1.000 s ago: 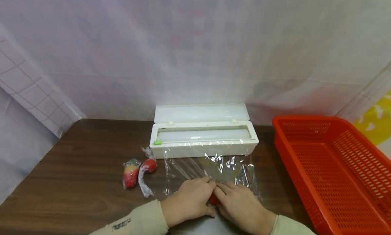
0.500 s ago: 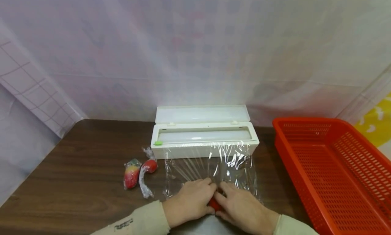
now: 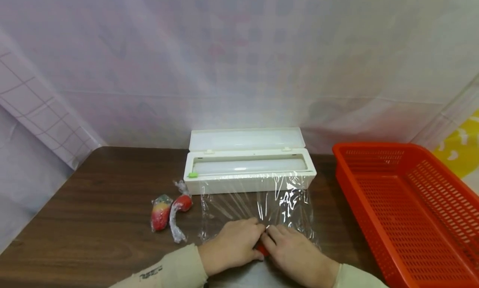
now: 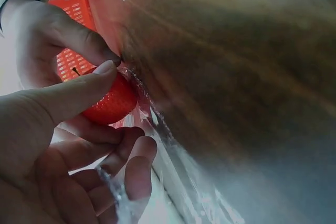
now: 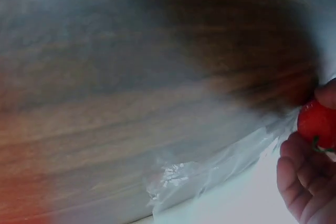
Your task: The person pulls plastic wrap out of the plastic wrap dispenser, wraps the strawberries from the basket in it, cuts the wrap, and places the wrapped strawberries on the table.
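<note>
A small round red fruit with a thin stem [image 4: 113, 98] sits between both hands, partly hidden by them in the head view. My left hand [image 3: 235, 243] holds it from the left, its thumb laid across the skin in the left wrist view. From the other side my right hand [image 3: 295, 250] grips the same fruit [image 5: 316, 124] with thumb and curled fingers. Clear cling film [image 3: 220, 207] stretches from the white dispenser box [image 3: 189, 187] to the hands, with creases fanning out from the fruit. Some film also lies by the left fingers [image 4: 139, 171].
Left of the film lie two film-wrapped pieces, a red-and-yellow fruit [image 3: 160, 215] and a red ball [image 3: 184, 203] with twisted film ends. The dispenser's lid [image 3: 247, 139] stands raised. A red perforated basket [image 3: 396, 221] occupies the right side of the dark wooden table [image 3: 93, 221].
The fingers have shifted slightly around the red fruit. The film's creases have changed, and it now looks more drawn together toward the hands. The box, basket and wrapped pieces have stayed put.
</note>
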Demonstrator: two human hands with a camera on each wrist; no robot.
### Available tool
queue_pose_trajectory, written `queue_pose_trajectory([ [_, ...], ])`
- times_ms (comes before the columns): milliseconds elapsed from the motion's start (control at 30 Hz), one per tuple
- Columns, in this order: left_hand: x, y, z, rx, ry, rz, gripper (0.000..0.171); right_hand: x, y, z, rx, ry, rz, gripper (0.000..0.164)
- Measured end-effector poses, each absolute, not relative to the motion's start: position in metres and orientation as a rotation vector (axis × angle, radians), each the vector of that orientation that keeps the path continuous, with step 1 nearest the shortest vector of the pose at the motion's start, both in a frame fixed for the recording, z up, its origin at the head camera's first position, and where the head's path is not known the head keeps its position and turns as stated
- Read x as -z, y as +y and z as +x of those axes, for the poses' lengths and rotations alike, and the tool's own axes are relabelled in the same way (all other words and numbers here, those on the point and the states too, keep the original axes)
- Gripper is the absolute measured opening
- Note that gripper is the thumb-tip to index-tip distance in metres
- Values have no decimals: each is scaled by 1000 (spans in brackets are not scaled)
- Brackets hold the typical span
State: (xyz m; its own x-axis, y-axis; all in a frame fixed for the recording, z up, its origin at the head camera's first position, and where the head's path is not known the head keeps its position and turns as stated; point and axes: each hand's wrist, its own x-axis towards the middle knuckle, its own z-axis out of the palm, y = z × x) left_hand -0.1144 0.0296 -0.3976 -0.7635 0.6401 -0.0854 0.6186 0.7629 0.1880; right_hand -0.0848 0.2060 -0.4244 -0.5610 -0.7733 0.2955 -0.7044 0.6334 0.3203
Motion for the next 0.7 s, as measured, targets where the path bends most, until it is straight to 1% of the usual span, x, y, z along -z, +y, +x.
queue_pose_trajectory([
  [200, 398, 28, -113, -244, 2828, 1007, 38, 431, 205, -87, 229, -2331, 1112, 34],
  [367, 399, 26, -111, -238, 2855, 1000, 40, 430, 206, -89, 266, -2278, 1126, 32],
  [433, 400, 25, -110, -225, 2857, 983, 36, 429, 205, -90, 273, -2266, 1136, 34],
  [533, 399, 23, -109, -176, 2846, 978, 32, 428, 203, -91, 224, -2284, 1150, 32],
  [700, 398, 20, -109, -142, 2819, 1001, 24, 427, 203, -93, 56, -2296, 1184, 32],
])
